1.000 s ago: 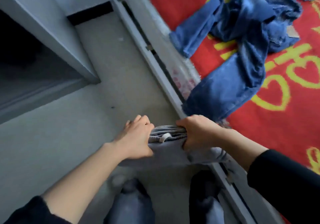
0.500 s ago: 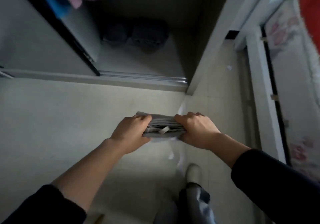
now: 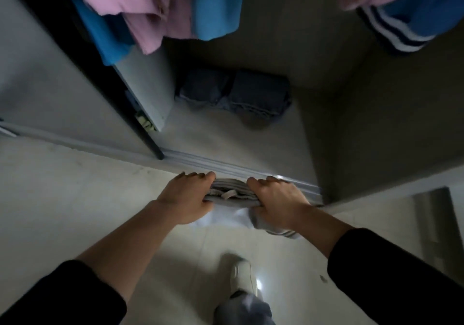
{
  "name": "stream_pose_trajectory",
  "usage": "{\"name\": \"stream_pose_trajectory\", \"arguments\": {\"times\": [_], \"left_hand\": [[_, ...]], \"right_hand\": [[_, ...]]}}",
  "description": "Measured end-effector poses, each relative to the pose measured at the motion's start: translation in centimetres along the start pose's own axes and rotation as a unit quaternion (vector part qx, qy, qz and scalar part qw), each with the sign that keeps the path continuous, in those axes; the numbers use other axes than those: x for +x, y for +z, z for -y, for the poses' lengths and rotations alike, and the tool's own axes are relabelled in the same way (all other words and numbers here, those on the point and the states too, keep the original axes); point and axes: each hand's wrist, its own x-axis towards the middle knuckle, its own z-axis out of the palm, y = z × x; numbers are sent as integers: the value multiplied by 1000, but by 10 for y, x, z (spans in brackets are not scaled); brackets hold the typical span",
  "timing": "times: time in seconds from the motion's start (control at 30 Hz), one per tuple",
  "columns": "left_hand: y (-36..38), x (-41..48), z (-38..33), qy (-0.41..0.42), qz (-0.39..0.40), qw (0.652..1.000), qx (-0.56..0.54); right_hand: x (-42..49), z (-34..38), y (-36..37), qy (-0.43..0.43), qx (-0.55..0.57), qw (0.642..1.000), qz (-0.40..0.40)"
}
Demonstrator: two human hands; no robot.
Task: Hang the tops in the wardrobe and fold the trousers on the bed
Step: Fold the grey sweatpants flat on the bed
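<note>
Left hand (image 3: 187, 197), right hand (image 3: 275, 199): each gripping one end of folded trousers (image 3: 232, 194) above wardrobe sill (image 3: 213, 162). Step, judged: stowing. Next: setting bundle flat beside jeans (image 3: 251, 96).

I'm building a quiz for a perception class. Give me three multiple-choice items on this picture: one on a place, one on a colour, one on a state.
1. Where do the folded dark jeans lie?
A. on the wardrobe floor
B. on a chair
C. on a hanger

2. What colour is the folded bundle being held?
A. red
B. grey
C. green

3. How is the bundle held?
A. by one hand alone
B. both hands grip its ends
C. it rests on flat palms

Answers:
1 A: they sit inside the open wardrobe, beneath the hanging tops.
2 B: its stacked layers show grey.
3 B: the left hand and the right hand each curl their fingers round an end.
</note>
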Motion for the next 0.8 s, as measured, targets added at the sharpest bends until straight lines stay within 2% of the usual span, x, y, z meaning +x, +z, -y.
{"name": "stream_pose_trajectory", "arguments": {"times": [0.2,0.37,0.5,0.57,0.63,0.7,0.8], "left_hand": [[36,118,94,-23,-41,999,17],[49,193,157,-51,-102,990,79],[69,234,205,-49,-198,970,129],[91,250,225,-52,-260,952,155],[122,258,242,-58,-291,940,171],[162,260,252,-63,-273,943,181],[222,257,255,-51,-163,965,197]], "right_hand": [[144,-20,15,29,-9,999,-35],[248,-35,23,25,-59,994,-86],[313,-34,40,20,-155,976,-150],[341,-34,64,3,-206,954,-217],[362,-31,97,-14,-210,940,-269],[375,-27,140,-23,-209,944,-253],[377,-17,197,1,-188,969,-162]]}}
